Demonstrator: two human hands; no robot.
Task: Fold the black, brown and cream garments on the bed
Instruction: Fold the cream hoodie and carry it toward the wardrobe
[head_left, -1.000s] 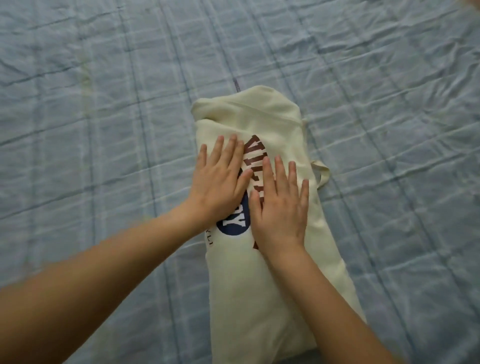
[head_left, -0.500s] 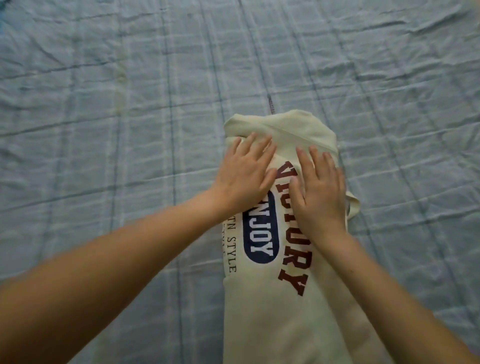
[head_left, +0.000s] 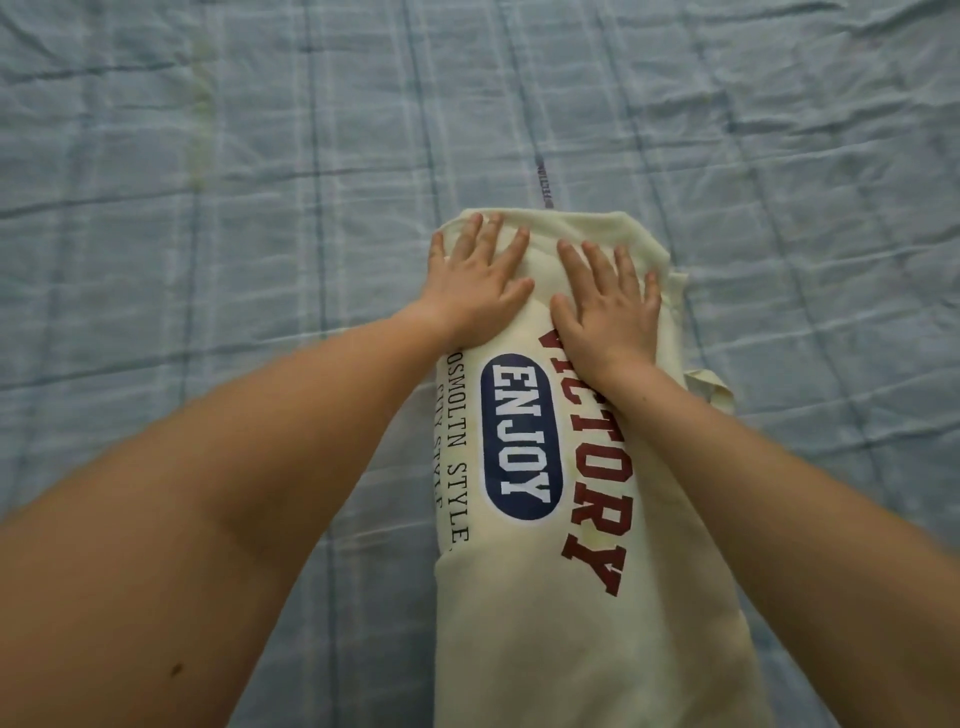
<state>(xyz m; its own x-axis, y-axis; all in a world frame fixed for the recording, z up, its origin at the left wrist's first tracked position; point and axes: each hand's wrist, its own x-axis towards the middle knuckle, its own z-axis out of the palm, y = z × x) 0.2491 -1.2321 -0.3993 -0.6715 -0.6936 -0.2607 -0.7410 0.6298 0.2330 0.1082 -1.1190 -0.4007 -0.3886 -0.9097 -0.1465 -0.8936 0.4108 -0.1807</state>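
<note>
Both flat, fingers-spread palms, left hand (head_left: 475, 283) and right hand (head_left: 608, 304), have slid up the cream garment (head_left: 561, 597) to its far end, so smoothing looks nearly done before the next fold.

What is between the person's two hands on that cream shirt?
Only a narrow strip of the cream garment itself separates the left hand from the right hand, seen in the head view; nothing else lies there.

Bare forearms (head_left: 291, 415) lead to bare left hand (head_left: 475, 288) and right hand (head_left: 605, 306).
</note>
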